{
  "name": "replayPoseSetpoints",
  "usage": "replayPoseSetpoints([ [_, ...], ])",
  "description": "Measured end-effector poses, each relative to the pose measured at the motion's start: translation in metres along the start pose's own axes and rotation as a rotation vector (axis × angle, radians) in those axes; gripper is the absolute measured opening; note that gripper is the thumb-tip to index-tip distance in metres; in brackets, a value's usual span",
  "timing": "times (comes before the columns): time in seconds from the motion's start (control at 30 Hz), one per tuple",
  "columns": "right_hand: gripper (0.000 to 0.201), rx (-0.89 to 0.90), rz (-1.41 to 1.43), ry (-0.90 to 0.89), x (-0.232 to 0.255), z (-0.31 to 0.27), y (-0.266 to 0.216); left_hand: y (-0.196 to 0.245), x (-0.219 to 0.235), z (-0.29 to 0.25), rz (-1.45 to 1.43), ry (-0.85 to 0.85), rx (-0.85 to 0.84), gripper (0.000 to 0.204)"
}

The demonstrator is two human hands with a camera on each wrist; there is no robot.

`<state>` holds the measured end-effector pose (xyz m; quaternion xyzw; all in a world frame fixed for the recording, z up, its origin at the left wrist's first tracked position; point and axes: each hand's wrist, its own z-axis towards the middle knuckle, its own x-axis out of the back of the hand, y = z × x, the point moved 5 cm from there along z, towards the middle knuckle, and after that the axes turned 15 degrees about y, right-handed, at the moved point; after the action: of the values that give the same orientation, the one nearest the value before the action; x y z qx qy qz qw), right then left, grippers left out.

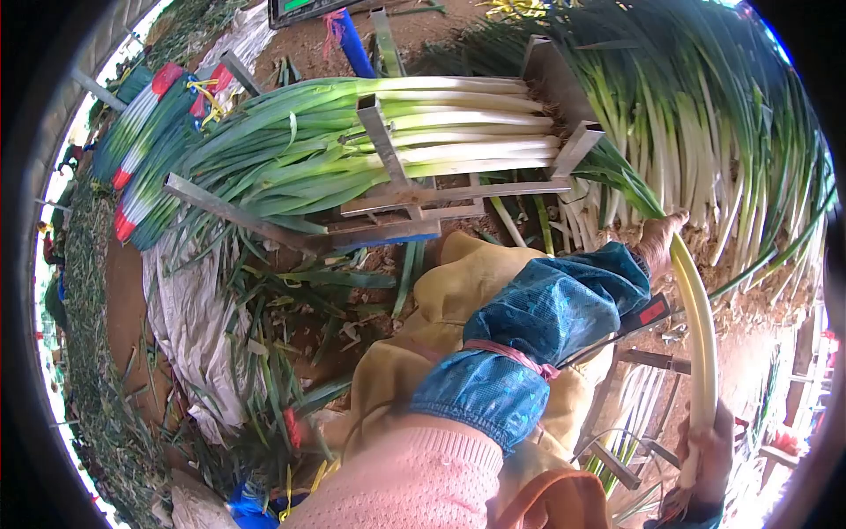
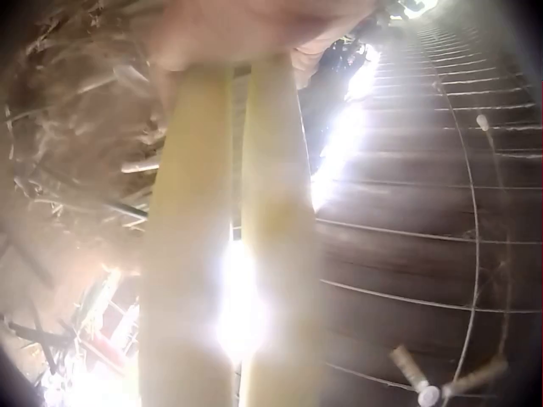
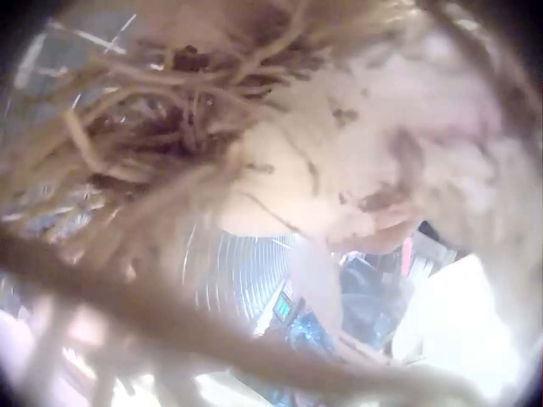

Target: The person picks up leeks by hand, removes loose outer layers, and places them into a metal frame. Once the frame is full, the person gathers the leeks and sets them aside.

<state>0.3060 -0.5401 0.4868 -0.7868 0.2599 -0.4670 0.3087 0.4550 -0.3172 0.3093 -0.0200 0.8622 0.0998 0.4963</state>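
Two pale green onion stalks (image 1: 701, 326) run down the right side of the head view, bending slightly. My left hand (image 1: 661, 242), beyond a blue sleeve, grips them near their green leaves. In the left wrist view the left hand (image 2: 254, 30) is at the top, with the two stalks (image 2: 187, 237) side by side below it. My right hand (image 1: 716, 450) holds the lower white end, close to the roots. Blurred roots (image 3: 187, 127) and the white base (image 3: 280, 182) fill much of the right wrist view; the right fingers are hard to make out there.
Trimmed onions (image 1: 467, 132) lie in a metal frame (image 1: 383, 145). A large pile of onions (image 1: 696, 115) stands at the upper right. Tied bundles (image 1: 145, 132) are at the upper left, above a white sheet (image 1: 189, 326). Loose leaves cover the ground.
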Motion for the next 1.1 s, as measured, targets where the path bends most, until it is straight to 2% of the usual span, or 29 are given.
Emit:
replayPoseSetpoints([
  [0.07,0.041,0.015,-0.02,0.045,0.017,-0.02,0.015,0.001,-0.023,-0.022,0.007,0.102,0.02,0.034],
  [0.1,0.041,0.025,-0.001,0.083,0.018,-0.033,0.018,0.003,-0.038,-0.033,-0.018,0.121,-0.031,0.03],
  [0.17,0.046,0.054,-0.026,0.185,0.028,-0.043,0.032,0.005,-0.07,-0.053,-0.008,0.075,0.007,0.026],
  [0.2,0.053,0.071,-0.069,0.249,0.034,-0.037,0.049,0.01,-0.084,-0.054,0.018,0.042,-0.03,0.03],
  [0.23,0.06,0.087,-0.113,0.314,0.037,-0.034,0.055,0.022,-0.1,-0.073,-0.004,-0.064,-0.084,0.034],
  [0.3,0.056,0.136,0.0,0.28,0.032,-0.025,0.049,0.058,-0.13,-0.12,0.023,-0.224,-0.182,0.034],
  [0.37,0.054,0.227,0.109,0.251,0.021,-0.005,0.04,0.103,-0.149,-0.164,0.001,-0.225,-0.273,0.028],
  [0.43,0.046,0.489,-0.118,0.222,-0.001,0.02,-0.001,0.16,-0.161,-0.218,0.0,-0.443,-0.462,0.025],
  [0.47,0.043,0.564,-0.169,0.241,-0.018,0.032,-0.03,0.189,-0.161,-0.24,0.013,-0.533,-0.54,0.028],
  [0.53,0.04,0.765,-0.184,0.219,-0.063,0.056,-0.099,0.253,-0.152,-0.279,0.088,-0.622,-0.768,0.034],
  [0.6,0.04,1.039,-0.187,0.189,-0.112,0.076,-0.17,0.311,-0.147,-0.312,0.177,-0.635,-1.028,0.04],
  [0.63,0.04,1.187,-0.227,0.201,-0.138,0.084,-0.204,0.34,-0.139,-0.33,0.22,-0.591,-1.208,0.044],
  [0.7,0.039,1.451,-0.105,0.042,-0.192,0.102,-0.26,0.393,-0.113,-0.367,0.256,-0.422,-1.563,0.051],
  [0.77,0.032,1.712,0.043,0.017,-0.241,0.119,-0.298,0.455,-0.071,-0.396,0.306,-0.327,-1.473,0.059],
  [0.8,0.028,1.747,-0.055,0.02,-0.268,0.133,-0.311,0.481,-0.041,-0.394,0.47,-0.552,-1.163,0.064],
  [0.83,0.025,1.783,-0.155,0.021,-0.293,0.148,-0.321,0.486,-0.01,-0.38,0.483,-0.452,-1.09,0.066],
  [0.87,0.024,1.865,-0.163,0.013,-0.313,0.163,-0.325,0.49,0.023,-0.363,0.159,0.074,-1.412,0.06],
  [0.9,0.023,1.949,-0.171,0.001,-0.335,0.181,-0.326,0.497,0.061,-0.342,0.317,0.115,-1.19,0.059],
  [0.93,0.029,1.982,-0.316,0.023,-0.356,0.208,-0.321,0.497,0.097,-0.318,0.276,0.08,-0.819,0.052],
  [0.97,0.037,2.088,-0.31,0.088,-0.376,0.248,-0.305,0.485,0.12,-0.296,0.657,0.179,-0.601,0.045],
  [1.0,0.04,1.912,-0.626,-0.054,-0.387,0.267,-0.303,0.467,0.146,-0.281,0.472,0.305,-0.494,0.038],
  [1.03,0.044,1.705,-0.921,-0.186,-0.395,0.286,-0.299,0.459,0.152,-0.274,0.618,0.487,-0.494,0.037],
  [1.07,0.043,1.771,-0.937,-0.133,-0.395,0.299,-0.294,0.454,0.137,-0.263,0.79,0.485,-0.602,0.043],
  [1.1,0.042,1.833,-0.954,-0.084,-0.395,0.313,-0.283,0.455,0.12,-0.256,0.992,0.46,-0.608,0.05],
])
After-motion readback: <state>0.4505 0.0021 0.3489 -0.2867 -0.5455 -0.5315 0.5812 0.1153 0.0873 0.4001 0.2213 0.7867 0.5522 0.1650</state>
